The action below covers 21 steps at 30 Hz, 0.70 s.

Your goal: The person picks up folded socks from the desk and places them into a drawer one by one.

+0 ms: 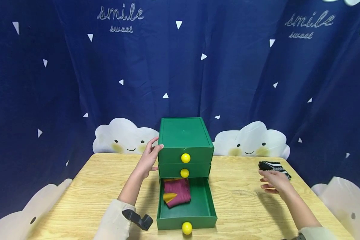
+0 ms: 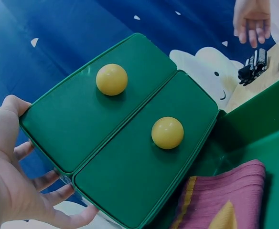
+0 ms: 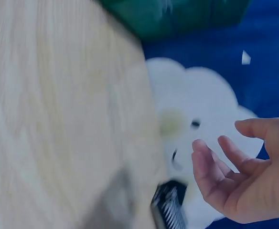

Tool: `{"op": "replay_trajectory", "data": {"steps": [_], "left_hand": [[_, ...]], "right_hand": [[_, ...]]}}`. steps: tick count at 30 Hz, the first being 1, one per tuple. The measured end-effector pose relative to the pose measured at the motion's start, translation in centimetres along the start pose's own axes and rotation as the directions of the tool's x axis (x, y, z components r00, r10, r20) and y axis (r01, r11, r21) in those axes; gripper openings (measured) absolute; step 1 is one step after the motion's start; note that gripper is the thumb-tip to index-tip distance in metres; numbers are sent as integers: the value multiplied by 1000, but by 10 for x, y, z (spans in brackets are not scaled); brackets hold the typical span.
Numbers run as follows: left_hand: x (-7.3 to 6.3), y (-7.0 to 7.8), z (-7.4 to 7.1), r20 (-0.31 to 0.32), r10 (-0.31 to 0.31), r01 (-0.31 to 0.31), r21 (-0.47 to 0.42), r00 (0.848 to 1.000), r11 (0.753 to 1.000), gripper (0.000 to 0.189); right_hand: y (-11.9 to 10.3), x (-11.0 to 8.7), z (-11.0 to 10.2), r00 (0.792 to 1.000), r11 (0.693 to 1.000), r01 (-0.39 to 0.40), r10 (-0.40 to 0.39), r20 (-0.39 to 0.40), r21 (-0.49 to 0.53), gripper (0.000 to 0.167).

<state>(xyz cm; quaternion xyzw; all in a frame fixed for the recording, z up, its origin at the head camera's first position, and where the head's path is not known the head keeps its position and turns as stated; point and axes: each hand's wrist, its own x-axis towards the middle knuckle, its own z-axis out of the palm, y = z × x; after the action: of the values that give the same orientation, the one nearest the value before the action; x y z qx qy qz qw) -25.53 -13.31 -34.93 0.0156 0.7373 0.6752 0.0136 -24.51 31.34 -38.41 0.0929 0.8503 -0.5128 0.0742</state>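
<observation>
A green drawer cabinet [image 1: 186,133] with round yellow knobs stands mid-table, its bottom drawer [image 1: 198,200] pulled out and the two above closed. In that drawer lies a folded maroon sock [image 1: 180,193] with mustard patches, also visible in the left wrist view. My left hand [image 1: 148,158] rests against the cabinet's left side, fingers spread along it and touching its upper corner. Over the table's right part hovers my right hand [image 1: 274,181], fingers loosely bent and holding nothing. Just beyond it lies a folded black-and-white striped cloth piece [image 1: 277,166], sock-like in shape.
The pale wooden table [image 1: 237,200] carries all of this. Close behind it hangs a dark blue curtain [image 1: 144,66] with clouds and white triangles. The pulled-out drawer's front and its knob [image 1: 187,228] extend toward me.
</observation>
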Motion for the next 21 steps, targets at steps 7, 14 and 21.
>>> {"op": "replay_trajectory", "data": {"steps": [7,14,21], "left_hand": [[-4,7,0,0,-9,9,-3,1000,1000,60],[-4,10,2,1,-13,13,-9,1000,1000,57],[2,4,1,-7,-12,12,-14,1000,1000,59]], "right_hand": [[41,18,-23,980,969,-123,152,-127,213,69],[54,29,-23,932,848,-170,304,-197,502,55],[63,38,-23,927,626,-209,372,-52,751,18]]}}
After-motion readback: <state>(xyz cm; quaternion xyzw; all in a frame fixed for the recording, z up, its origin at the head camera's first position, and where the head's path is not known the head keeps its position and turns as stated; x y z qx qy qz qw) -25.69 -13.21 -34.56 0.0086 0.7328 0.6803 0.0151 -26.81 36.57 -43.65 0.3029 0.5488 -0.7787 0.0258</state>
